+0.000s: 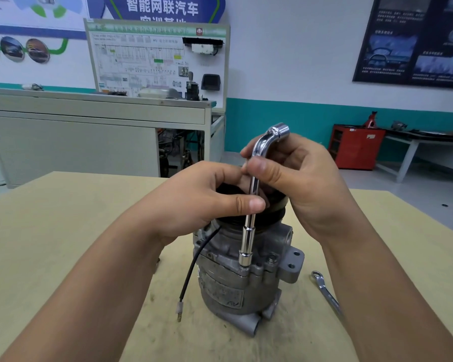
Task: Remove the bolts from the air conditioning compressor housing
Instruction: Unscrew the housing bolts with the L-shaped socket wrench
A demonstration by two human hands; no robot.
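Observation:
A grey, dirty compressor stands upright on the tan table, its black pulley at the top half hidden by my hands. A chrome L-shaped socket wrench stands vertically, its lower socket seated on a bolt at the housing's upper rim. My left hand pinches the shaft midway between thumb and fingers. My right hand grips the shaft higher up, just below the bent top end. Another bolt shows on the housing to the right of the socket.
A ring spanner lies on the table right of the compressor, partly under my right forearm. A black wire with a connector hangs down the compressor's left side. Behind the table are a grey workbench, a training board and a red cabinet.

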